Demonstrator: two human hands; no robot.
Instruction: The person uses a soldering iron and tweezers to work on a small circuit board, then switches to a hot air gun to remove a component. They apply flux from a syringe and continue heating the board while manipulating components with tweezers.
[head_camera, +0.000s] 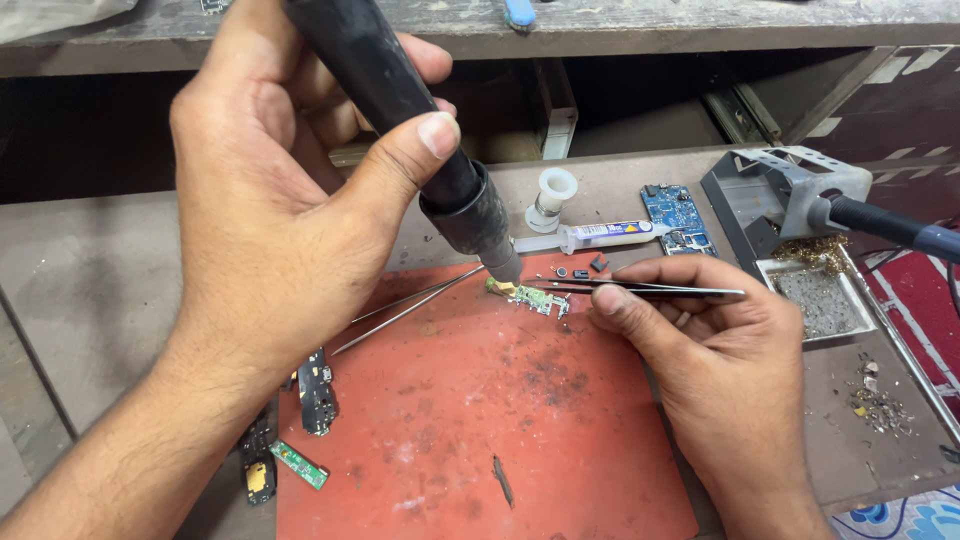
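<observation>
Closest to the lens, the left hand (270, 200) is wrapping its fingers (405, 160) tightly around a black hot-air handpiece (420, 130), nozzle pointing down at a small green circuit board (530, 297) lying near the far edge of the red mat (480, 430). Pinching narrow, the right hand (710, 340) is holding tweezers (650, 289) whose tips are meeting that board. Bare mat is lying open toward the person.
</observation>
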